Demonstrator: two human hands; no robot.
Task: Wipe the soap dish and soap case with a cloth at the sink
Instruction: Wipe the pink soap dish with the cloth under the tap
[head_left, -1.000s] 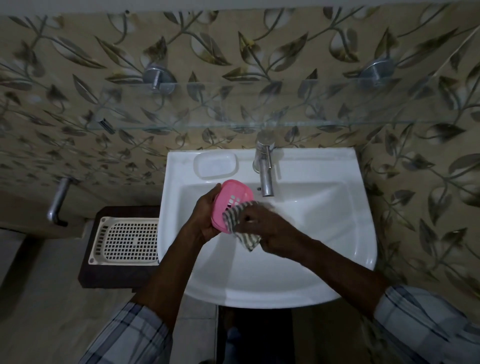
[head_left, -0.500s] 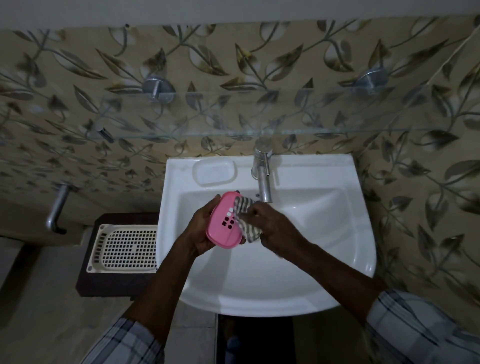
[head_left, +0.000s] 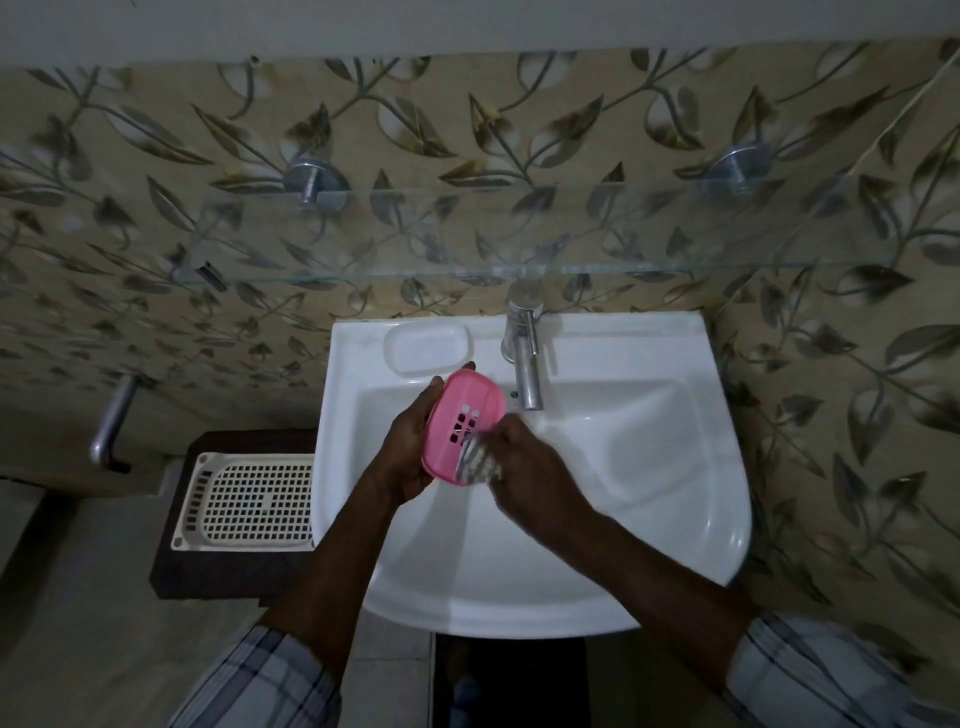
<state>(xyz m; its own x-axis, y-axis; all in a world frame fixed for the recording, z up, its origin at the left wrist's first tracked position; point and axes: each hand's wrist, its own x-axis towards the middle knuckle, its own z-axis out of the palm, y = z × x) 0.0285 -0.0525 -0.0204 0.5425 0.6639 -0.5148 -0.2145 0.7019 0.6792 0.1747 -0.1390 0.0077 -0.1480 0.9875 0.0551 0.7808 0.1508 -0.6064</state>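
A pink slotted soap dish (head_left: 465, 415) is held tilted over the white sink (head_left: 649, 493), gripped from the left by my left hand (head_left: 408, 447). My right hand (head_left: 524, 467) presses a striped cloth (head_left: 475, 461) against the dish's lower right edge. A white soap case (head_left: 427, 347) rests on the sink's back ledge, left of the tap, apart from both hands.
A chrome tap (head_left: 524, 353) juts over the basin just right of the pink dish. A glass shelf (head_left: 467, 234) hangs above the sink. To the left, a cream perforated tray (head_left: 249, 501) lies on a dark stand, and a metal handle (head_left: 111, 421) projects from the wall.
The cloth has slid from the dish's upper right edge down to its lower right edge. The dish has tilted so its slotted face shows more.
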